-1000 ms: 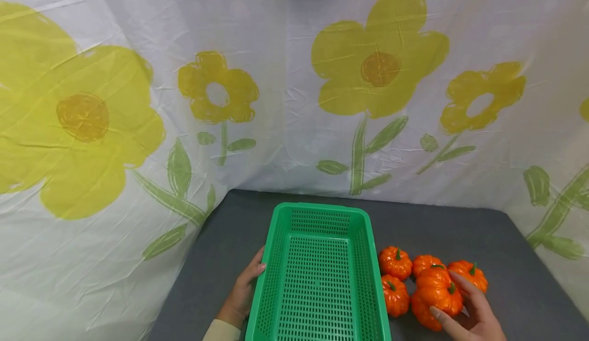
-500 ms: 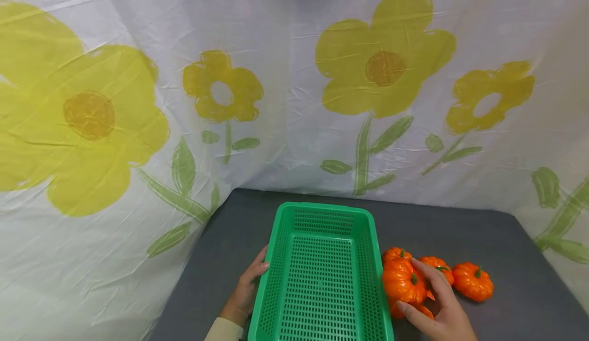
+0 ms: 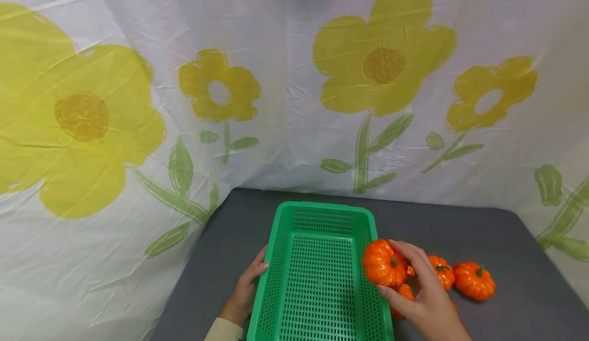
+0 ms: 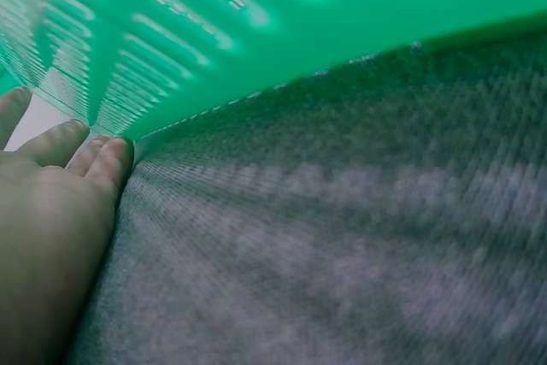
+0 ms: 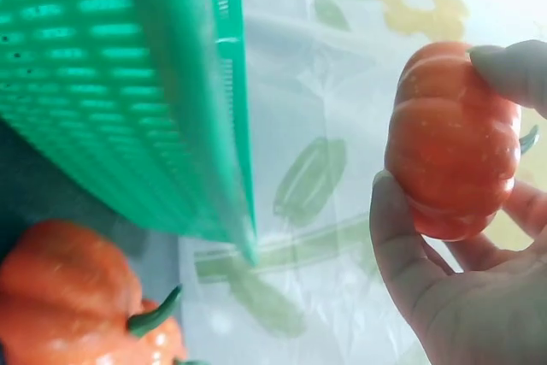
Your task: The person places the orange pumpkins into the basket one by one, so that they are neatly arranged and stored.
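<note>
My right hand [image 3: 425, 290] grips a small, shiny orange pumpkin [image 3: 384, 264] with a green stem, thumb on one side and fingers on the other. In the head view the pumpkin overlaps the right rim of the green plastic basket [image 3: 322, 207]. The right wrist view shows the held pumpkin [image 5: 453, 143] raised beside the basket wall [image 5: 94, 66]. On the basket's left side, my left hand [image 3: 246, 285] rests against the outer wall. Its extended fingers [image 4: 111, 160] touch the basket low down in the left wrist view.
Right of the basket, several more pumpkins lie on the dark grey table [image 3: 437, 228], one pumpkin [image 3: 475, 280] standing farthest right. My right hand partly hides others. A white curtain [image 3: 285, 126] printed with yellow flowers hangs around the table's back and sides.
My right hand has lifted a pumpkin from the group and carried it left to the basket's right rim. My left hand has stayed at the basket's left side.
</note>
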The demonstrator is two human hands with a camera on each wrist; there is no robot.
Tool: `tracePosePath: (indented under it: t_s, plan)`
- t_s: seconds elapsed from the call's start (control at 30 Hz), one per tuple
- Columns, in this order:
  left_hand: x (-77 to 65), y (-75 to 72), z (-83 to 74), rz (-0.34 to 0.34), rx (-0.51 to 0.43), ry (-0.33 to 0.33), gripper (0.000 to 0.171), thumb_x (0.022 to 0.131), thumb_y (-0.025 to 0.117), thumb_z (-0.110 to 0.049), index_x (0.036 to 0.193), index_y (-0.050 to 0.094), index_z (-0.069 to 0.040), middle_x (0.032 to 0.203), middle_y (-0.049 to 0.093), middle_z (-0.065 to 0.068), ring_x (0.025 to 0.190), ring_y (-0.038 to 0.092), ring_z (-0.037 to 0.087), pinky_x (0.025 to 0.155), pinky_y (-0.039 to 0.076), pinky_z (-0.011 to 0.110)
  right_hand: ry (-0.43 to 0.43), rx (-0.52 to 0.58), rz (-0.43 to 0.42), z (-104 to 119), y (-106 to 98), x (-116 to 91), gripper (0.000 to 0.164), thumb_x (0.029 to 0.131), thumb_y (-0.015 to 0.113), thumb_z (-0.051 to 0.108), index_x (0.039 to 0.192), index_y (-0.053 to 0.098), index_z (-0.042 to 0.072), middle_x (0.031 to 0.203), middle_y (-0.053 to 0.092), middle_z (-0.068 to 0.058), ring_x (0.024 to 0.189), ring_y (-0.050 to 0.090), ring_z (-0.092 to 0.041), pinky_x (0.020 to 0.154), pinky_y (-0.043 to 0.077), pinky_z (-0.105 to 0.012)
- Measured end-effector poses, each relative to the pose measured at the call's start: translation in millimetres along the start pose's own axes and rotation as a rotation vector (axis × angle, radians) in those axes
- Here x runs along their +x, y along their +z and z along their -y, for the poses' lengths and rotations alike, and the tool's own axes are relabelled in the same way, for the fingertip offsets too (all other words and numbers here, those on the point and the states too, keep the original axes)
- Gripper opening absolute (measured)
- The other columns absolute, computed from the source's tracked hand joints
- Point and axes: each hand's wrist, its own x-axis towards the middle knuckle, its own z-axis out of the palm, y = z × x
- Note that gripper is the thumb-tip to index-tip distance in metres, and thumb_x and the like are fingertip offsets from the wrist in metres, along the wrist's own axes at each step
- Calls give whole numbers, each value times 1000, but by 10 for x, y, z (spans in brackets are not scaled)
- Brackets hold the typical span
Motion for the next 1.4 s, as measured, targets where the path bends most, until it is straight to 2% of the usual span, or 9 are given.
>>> tracePosePath:
  t_s: [0.13,0.3,0.57,0.8,1.03,1.27,1.4]
  plan:
    - [-2,-3,-5,-6,11,8,69,113,25,-19,176,0,-11,179,8,22,158,29,33,123,33,44,-22,-19,7,49,36,96,84,89,86,-9,162,49,15,153,45,-5,125,55,-15,93,54,-21]
    - [-6,-12,-4,-25,50,15,69,113,27,-18,176,-1,-7,179,5,21,158,31,24,124,32,40,-47,28,41,62,83,226,84,91,84,-9,163,48,15,155,43,-6,125,56,-20,90,58,-28]
    - [-2,-1,-25,-3,30,20,69,114,27,-21,176,0,-9,179,13,18,158,30,33,123,33,44,-85,99,75,111,194,480,81,91,83,-9,161,50,15,155,43,-9,125,57,-25,92,58,-31]
    - [-16,25,-33,-13,18,17,69,113,26,-20,177,2,-10,179,14,20,158,29,36,123,33,45,-72,63,127,129,289,627,78,92,86,-1,160,51,17,154,45,-9,125,55,-25,87,60,-35]
    - [-7,33,-33,-26,17,-10,69,112,26,-21,177,3,-11,176,20,23,152,37,38,120,38,46,-52,81,158,128,373,731,77,93,87,2,160,51,15,152,46,-9,127,55,-30,90,61,-39]
    - [4,26,-20,-10,20,12,69,111,25,-18,177,3,-11,178,13,22,157,28,37,123,33,44,-20,76,161,102,469,829,75,93,87,5,159,52,13,152,46,-13,126,56,-33,89,60,-39]
    - [1,19,-12,-11,27,14,69,111,25,-18,177,3,-11,179,13,20,158,29,34,123,33,42,0,34,168,76,545,878,75,93,88,5,158,53,15,151,46,-13,126,55,-32,91,60,-40]
